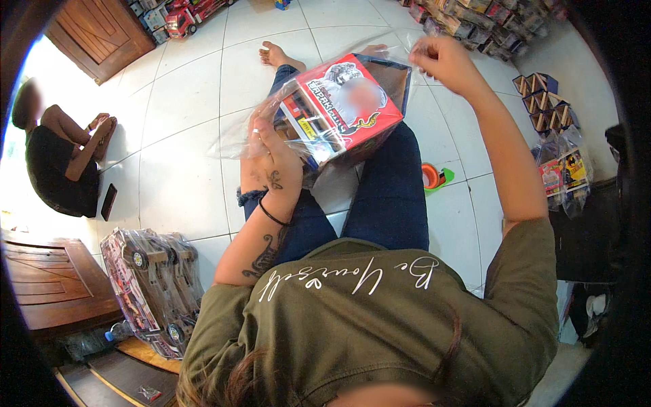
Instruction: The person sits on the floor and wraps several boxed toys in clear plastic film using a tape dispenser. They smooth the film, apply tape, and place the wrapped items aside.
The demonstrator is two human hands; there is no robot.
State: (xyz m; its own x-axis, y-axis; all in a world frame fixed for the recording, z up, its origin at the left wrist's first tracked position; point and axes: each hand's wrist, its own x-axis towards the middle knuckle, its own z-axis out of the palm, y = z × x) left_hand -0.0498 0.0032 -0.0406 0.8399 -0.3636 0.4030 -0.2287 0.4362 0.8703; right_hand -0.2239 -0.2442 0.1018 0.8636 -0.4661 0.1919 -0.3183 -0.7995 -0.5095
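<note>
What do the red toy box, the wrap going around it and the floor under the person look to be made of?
Red box: likely printed cardboard, with flat faces, sharp folded edges and a glossy print. Wrap, gripped by the left hand and pulled by the right hand: thin clear plastic film, see-through, crinkled and shiny. Floor: glazed white tiles, with grout lines and reflections.

The left hand (270,159) covers the lower left corner of the red toy box (342,108); its fingertips are hidden behind the clear plastic bag (271,119). A blurred patch covers the centre of the box face. The right hand (444,62), at upper centre, pinches the bag edge; its fingertips cannot be resolved. At left, the seated person (57,159) is partly lost in window glare. The wrapped toy trucks (152,288) at lower left are obscured by film. The stacked boxes (488,19) along the top edge are cut off.
</note>
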